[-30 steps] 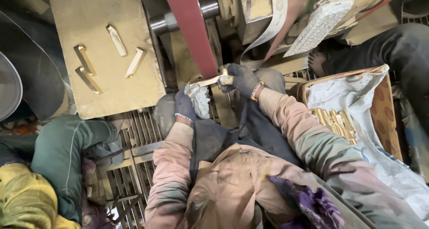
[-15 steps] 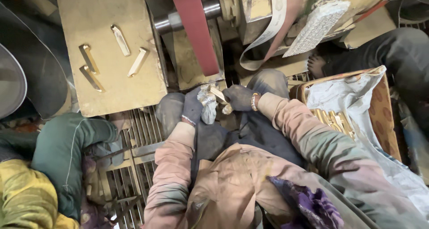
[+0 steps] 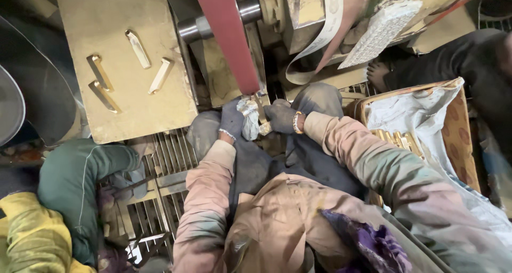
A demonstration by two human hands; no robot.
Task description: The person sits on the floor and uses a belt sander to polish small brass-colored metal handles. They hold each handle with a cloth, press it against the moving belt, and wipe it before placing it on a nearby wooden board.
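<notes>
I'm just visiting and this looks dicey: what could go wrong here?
Both gloved hands, left and right, hold a brass piece right at the red belt; a slip could drag fingers or the white rag in. The piece might also be flung out toward the person in green nearby.

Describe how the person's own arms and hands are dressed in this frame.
Both hands are gloved: the left hand and the right hand wear dark grey fabric gloves, grimy and worn. A pale beaded band circles the right wrist at the glove's cuff. Both arms are covered by long, loose sleeves of faded pinkish-tan cloth, stained with dust and greenish smudges, most heavily on the right sleeve.
</notes>
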